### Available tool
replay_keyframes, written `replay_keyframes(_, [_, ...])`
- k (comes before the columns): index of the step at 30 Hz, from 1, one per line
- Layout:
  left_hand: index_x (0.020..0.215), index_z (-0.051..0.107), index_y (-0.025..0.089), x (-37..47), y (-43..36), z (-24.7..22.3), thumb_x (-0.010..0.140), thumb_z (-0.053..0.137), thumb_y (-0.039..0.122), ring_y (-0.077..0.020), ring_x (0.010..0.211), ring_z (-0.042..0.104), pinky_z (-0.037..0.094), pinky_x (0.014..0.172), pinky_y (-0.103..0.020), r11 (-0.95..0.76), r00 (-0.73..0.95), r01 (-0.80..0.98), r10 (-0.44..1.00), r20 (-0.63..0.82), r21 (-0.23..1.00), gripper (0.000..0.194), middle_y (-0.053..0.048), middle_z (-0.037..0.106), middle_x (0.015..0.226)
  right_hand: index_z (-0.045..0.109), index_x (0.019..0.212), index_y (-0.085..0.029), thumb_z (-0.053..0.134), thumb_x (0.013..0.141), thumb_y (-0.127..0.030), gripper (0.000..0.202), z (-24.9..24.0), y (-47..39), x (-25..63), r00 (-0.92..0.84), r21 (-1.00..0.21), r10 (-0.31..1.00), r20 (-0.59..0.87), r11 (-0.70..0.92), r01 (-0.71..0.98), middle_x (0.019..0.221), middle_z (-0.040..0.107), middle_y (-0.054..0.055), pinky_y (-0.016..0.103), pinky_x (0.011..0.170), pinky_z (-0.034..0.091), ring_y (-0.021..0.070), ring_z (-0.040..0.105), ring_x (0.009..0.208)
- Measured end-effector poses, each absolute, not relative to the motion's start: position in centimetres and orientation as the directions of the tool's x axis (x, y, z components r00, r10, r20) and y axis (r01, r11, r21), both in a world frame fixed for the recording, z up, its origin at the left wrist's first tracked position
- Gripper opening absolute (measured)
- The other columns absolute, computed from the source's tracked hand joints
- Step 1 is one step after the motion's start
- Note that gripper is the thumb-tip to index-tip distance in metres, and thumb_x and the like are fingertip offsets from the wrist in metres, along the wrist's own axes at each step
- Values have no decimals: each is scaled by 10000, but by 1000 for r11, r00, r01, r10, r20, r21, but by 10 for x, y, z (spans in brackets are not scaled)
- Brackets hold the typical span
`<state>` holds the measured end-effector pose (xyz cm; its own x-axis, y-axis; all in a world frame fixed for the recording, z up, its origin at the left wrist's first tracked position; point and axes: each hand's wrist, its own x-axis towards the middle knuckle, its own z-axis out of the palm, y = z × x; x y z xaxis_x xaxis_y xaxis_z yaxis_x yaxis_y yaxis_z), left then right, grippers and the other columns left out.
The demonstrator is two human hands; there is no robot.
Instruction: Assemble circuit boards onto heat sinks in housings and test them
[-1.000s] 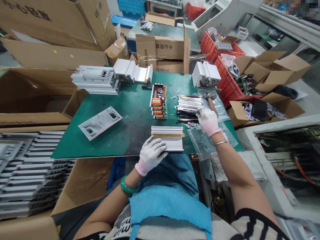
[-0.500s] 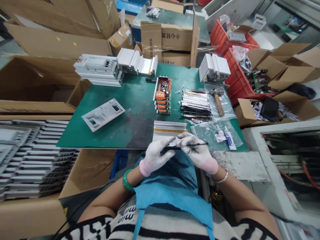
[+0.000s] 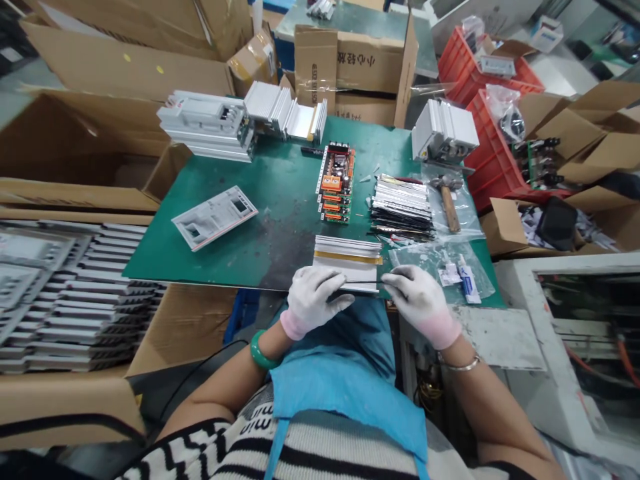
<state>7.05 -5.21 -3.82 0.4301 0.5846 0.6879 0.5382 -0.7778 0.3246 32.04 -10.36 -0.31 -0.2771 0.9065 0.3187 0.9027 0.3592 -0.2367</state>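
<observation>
In white gloves, both my hands are at the table's front edge, over a silver aluminium heat sink with a yellow strip across it. A thin black strip stretches level between them. My left hand is closed on its left end, fingertips and thumb close together. At the other end, my right hand pinches the strip between thumb and fingers. The heat sink's near side is partly hidden by the left hand. Just beyond the right hand lies a bundle of thin silver and black strips.
Several circuit boards overlap mid-table. A grey cover lies left; finned units stand behind. To the right are a hammer, a bag with tubes and another heat sink block. Cardboard boxes and red crates surround the table.
My hands have moved apart, the right one shifting rightwards, and the black strip now spans the gap between them. The whole view has shifted slightly.
</observation>
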Motion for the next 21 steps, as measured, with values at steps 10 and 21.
replay_keyframes(10, [918,680,242,78,-48,-57,884,696,325,-166,790,664,455,762,-335,-843,506,505,462,728,184,91,18,742,875,736,1143,-296,516,937,-136,341,0,-74,322,-391,49,918,68,388,920,891,648,56,291,634,314,156,521,730])
replay_keyframes(21, [962,659,222,80,-49,-65,895,685,319,-132,727,647,422,680,-336,-849,488,479,469,736,224,120,33,739,862,726,1160,-284,474,960,-126,359,19,-49,302,-377,73,902,-212,399,914,892,628,84,312,660,304,196,559,816])
